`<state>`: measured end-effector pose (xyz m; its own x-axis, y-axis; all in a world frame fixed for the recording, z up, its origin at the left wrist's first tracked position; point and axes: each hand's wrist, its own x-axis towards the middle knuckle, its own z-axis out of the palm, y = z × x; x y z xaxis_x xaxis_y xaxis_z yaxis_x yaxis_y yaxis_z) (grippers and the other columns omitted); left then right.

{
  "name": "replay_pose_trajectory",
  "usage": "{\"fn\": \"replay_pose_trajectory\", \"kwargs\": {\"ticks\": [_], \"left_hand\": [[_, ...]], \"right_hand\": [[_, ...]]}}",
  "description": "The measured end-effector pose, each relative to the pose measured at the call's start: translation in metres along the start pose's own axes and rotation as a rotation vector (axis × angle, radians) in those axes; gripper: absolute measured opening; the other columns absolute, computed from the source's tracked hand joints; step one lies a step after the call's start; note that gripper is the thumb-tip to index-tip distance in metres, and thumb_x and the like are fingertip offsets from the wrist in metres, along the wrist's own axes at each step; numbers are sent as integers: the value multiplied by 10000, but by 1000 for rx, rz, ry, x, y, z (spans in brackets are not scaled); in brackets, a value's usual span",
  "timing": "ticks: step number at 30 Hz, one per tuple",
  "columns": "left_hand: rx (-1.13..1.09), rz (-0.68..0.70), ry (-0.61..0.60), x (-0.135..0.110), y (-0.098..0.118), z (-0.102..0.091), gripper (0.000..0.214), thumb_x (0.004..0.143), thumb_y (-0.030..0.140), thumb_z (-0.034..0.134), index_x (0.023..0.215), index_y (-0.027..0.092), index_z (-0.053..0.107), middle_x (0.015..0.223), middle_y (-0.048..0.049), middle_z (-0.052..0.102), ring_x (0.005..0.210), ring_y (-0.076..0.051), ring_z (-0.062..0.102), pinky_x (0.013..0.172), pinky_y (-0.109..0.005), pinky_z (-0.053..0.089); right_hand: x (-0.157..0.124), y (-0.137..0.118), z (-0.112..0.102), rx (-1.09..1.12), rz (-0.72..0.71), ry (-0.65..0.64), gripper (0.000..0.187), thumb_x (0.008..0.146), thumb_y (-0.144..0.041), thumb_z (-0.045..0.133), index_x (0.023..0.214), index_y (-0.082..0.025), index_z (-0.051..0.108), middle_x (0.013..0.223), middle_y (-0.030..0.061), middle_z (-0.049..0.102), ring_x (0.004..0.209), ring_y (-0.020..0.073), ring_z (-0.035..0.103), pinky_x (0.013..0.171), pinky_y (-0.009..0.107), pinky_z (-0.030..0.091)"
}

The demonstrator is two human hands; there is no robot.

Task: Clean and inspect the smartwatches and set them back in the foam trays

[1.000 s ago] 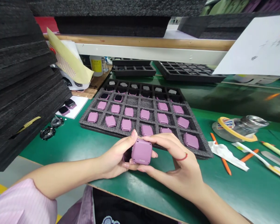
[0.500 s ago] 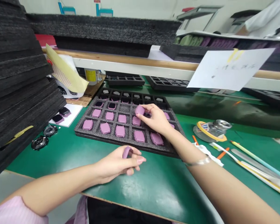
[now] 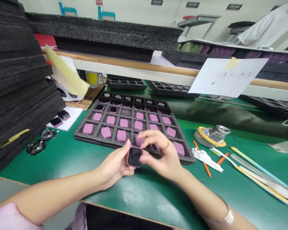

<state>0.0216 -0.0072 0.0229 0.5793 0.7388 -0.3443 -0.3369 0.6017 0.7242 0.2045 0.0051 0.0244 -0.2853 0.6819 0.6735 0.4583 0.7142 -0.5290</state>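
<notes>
My left hand (image 3: pixel 115 166) is closed around a smartwatch (image 3: pixel 134 157) with a purple case, its black screen facing up, just above the table's front part. Beside it, my right hand (image 3: pixel 162 155) has its thumb and fingers apart. The right thumb overlaps the watch's right edge; blur hides whether it touches. Behind both hands lies a black foam tray (image 3: pixel 96 138) with square compartments. Most of its front compartments hold purple watch cases (image 3: pixel 121 135), back side up. Farther back, some show dark screens (image 3: pixel 113 109). My right hand covers part of the tray's front row.
Tall stacked black foam trays (image 3: pixel 21 89) stand at the left, near a white pad (image 3: pixel 72 118) bearing two watches. At right are a glass jar (image 3: pixel 212 135), a crumpled tissue (image 3: pixel 207 159), orange sticks and a toothbrush (image 3: pixel 230 161). A shelf (image 3: pixel 134 65) crosses behind; beyond it is a person's white sleeve (image 3: pixel 268 25).
My right hand has left the purple case it held over the tray and come back beside my left. The left hand, which held a curved purple piece, now shows the watch screen-up.
</notes>
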Motion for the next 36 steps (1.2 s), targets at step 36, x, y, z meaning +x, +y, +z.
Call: {"fn": "replay_pose_trajectory", "kwargs": {"ticks": [36], "left_hand": [[-128, -20, -198, 1, 1, -1, 539, 807, 646, 749, 920, 119, 752, 751, -44, 626, 516, -46, 382, 450, -183, 229]], "right_hand": [[-26, -30, -21, -146, -186, 140, 460, 851, -55, 742, 1215, -334, 717, 997, 16, 814, 877, 243, 790, 763, 416, 687]]}}
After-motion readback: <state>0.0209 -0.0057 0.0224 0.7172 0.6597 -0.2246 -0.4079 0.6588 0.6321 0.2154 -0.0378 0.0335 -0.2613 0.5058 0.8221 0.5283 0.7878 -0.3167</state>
